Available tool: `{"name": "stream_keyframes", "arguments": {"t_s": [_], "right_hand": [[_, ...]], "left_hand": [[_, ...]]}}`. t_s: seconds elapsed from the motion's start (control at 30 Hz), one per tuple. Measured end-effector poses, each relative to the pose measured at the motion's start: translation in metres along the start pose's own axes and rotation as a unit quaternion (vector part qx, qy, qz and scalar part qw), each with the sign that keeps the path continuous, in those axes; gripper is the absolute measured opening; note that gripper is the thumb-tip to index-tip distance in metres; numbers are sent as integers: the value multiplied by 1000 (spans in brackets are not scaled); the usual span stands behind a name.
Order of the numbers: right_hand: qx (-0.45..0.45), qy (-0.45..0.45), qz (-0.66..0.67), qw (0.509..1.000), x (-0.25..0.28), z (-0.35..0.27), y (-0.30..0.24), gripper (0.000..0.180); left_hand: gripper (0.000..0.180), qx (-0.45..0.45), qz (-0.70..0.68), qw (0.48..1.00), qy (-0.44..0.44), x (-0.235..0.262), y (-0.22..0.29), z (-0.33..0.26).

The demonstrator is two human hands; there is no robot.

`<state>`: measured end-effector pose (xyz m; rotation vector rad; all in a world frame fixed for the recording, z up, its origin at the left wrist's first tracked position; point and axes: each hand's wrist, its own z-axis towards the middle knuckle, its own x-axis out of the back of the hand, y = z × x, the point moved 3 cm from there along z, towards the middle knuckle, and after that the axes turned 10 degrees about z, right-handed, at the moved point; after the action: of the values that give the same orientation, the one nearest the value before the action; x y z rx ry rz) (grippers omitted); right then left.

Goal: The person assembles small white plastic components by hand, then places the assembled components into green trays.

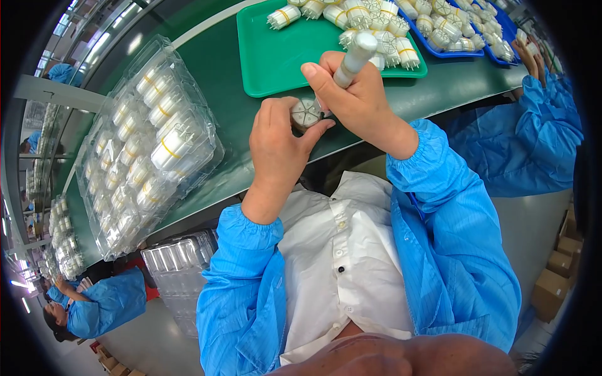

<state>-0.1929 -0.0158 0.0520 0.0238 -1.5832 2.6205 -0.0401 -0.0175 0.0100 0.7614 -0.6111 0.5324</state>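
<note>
Many white, yellow-banded cylinders [172, 147] in clear plastic blister tray [216, 147], left. Left hand [274, 135] pinches white, round, segmented piece [307, 114] over dark-green bench [233, 122]; loose grip could let it twist. Right hand [364, 103] grasps white, cylindrical-handled tool [355, 59], lower end near piece's right rim; slip could jab left thumb [321, 130].

Centres on a long workbench [229, 113] topped in dark green. Shows smooth grey floor [527, 232] on the near side of the workbench, with brown cardboard cartons [550, 293] standing toward its right and left ends. Past the workbench's far edge, has a pale metal beam [63, 94] and white tube lights [97, 45]; beyond its left end, glows with violet-tinged lamps [22, 285].
</note>
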Motion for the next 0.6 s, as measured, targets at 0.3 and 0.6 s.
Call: {"name": "stream_keyframes", "arguments": {"t_s": [0.3, 0.6], "right_hand": [[13, -10, -81, 997, -7, -2, -6, 38], [-27, 7, 100, 995, 8, 11, -9, 36]], "left_hand": [[47, -7, 9, 1000, 15, -1, -1, -1], [44, -55, -5, 997, 45, 1, 0, 2]]}}
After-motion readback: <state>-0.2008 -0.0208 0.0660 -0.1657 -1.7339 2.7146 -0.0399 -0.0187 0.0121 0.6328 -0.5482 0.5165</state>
